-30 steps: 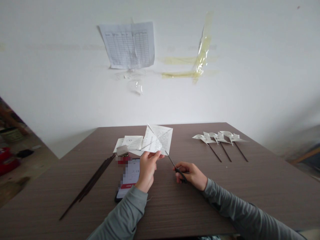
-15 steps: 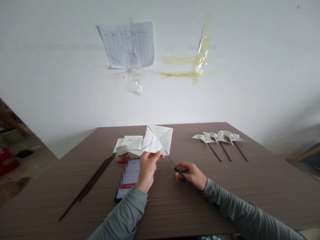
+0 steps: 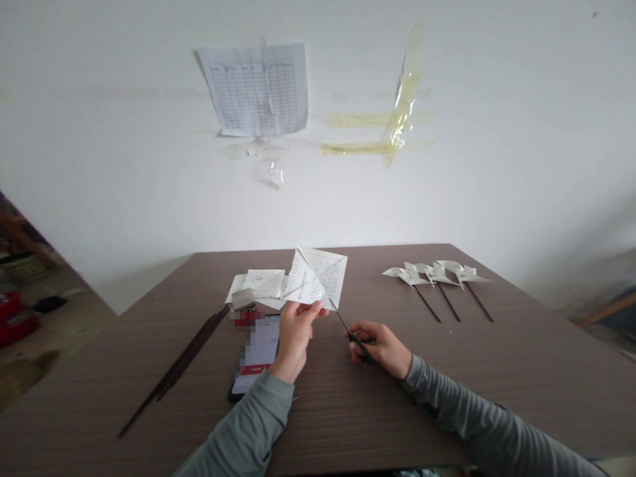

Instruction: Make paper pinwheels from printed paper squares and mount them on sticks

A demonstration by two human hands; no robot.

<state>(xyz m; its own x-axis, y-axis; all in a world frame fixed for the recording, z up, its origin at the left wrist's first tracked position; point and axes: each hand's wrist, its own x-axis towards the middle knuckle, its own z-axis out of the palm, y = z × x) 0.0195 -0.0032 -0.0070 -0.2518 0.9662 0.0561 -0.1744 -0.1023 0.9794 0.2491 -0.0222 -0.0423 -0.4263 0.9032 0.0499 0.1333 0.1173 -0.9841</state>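
A square sheet of printed paper (image 3: 318,275) is held up above the table by my left hand (image 3: 295,334), its fingers pinching the lower edge. Slits run in from corners of the sheet. My right hand (image 3: 380,348) is closed around the dark handles of a pair of scissors (image 3: 342,323). The scissors' blades point up and left, and their tips meet the paper's lower right corner. Whether the blades are fully closed is too small to tell.
On the brown table (image 3: 338,424), several dark sticks (image 3: 173,374) lie left, beside a phone (image 3: 256,358). Behind it are a small box (image 3: 243,301) and more paper squares (image 3: 263,283). Three paper pinwheels (image 3: 432,273) on sticks lie right. The white wall (image 3: 348,205) rises behind.
The paper and my left hand have shifted very slightly right. Both hands keep their grips, and the scissors stay at the same corner.
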